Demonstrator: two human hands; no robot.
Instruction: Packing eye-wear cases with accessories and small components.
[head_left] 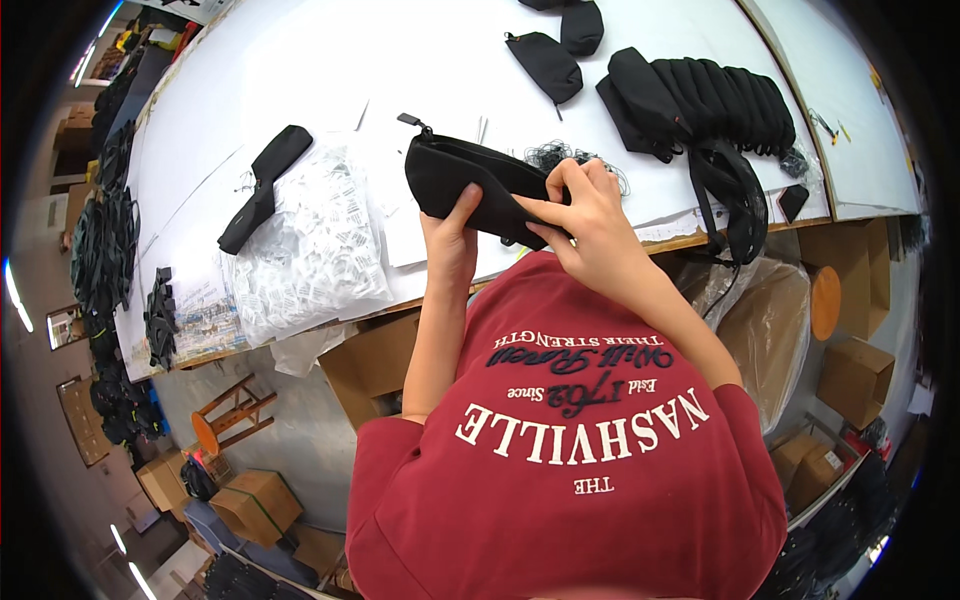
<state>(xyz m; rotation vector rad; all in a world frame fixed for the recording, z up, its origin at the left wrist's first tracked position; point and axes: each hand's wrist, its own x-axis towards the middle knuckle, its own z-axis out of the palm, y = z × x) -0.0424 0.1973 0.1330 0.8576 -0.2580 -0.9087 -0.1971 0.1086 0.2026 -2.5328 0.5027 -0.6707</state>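
Observation:
A black zippered pouch [445, 165] is held up over the near edge of the white table, its top gaping and a pull tab hanging off its far left corner. My left hand [452, 235] grips the pouch from below, thumb pressed on its near side. At the pouch's right end, my right hand [590, 215] pinches the edge of the opening between thumb and fingers. Just beyond that hand lies a tangle of thin black cords [560, 153]. The inside of the pouch is mostly hidden.
On the table [300, 80], a clear bag of small white pieces [315, 250] lies at left, with a folded black item [265, 190] on it. A row of black pouches [700, 100] sits at right. More pouches [548, 65] lie farther back. A stool [225, 420] and cartons [255, 505] stand below.

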